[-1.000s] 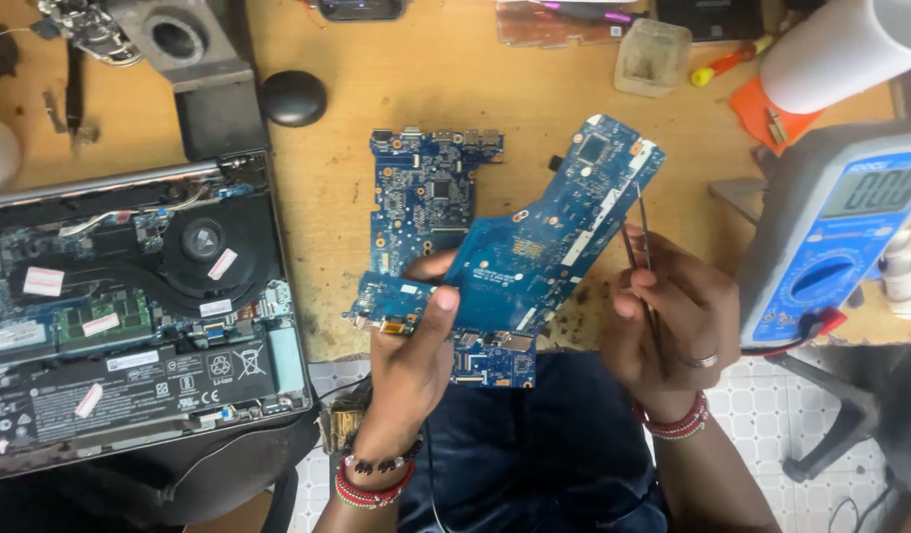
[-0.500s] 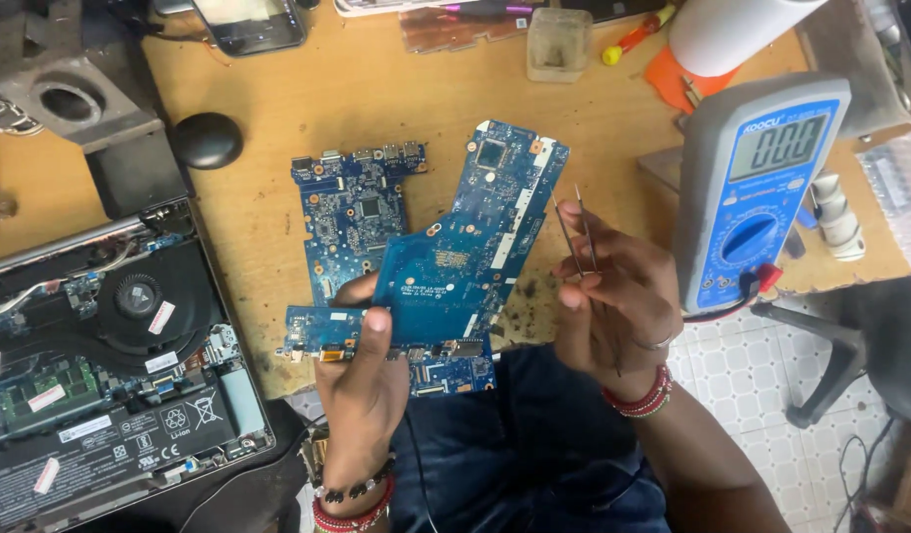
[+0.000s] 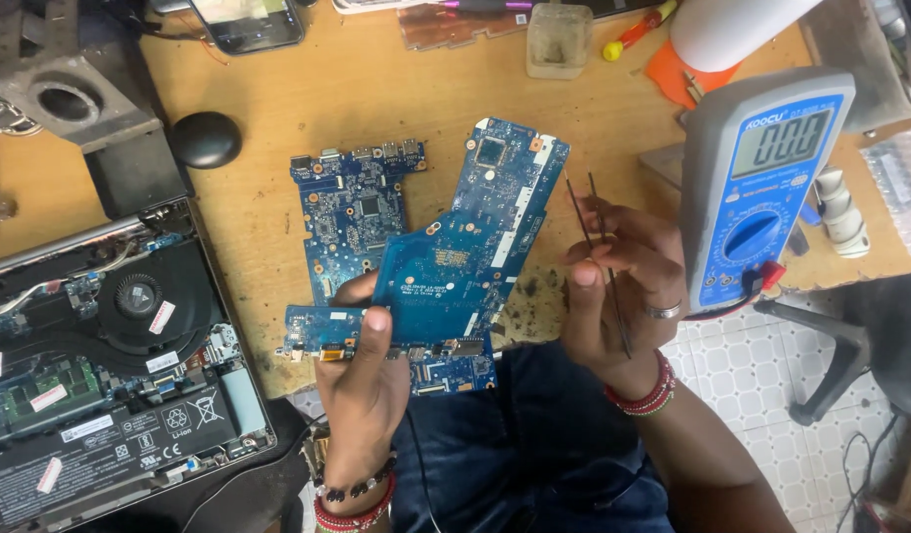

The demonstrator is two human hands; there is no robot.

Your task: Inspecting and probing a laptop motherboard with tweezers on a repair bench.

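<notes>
Board point(image 3: 465, 257) in left hand point(image 3: 362, 380), probes point(image 3: 599, 247) perhaps right point(image 3: 613, 296).

- The blue rectangular circuit board point(image 3: 465, 252) in the left hand point(image 3: 362, 380) now tilts more steeply than a second ago, its far end lifted toward the far right.
- The right hand point(image 3: 618, 286) now sits closer to that board, and the two thin dark probe needles point(image 3: 586, 212) it pinches stand more upright.
- The view has swung right: the opened grey laptop base point(image 3: 100, 365) slides toward the left edge, and the grey-and-blue multimeter point(image 3: 761, 188) shows fuller.
</notes>
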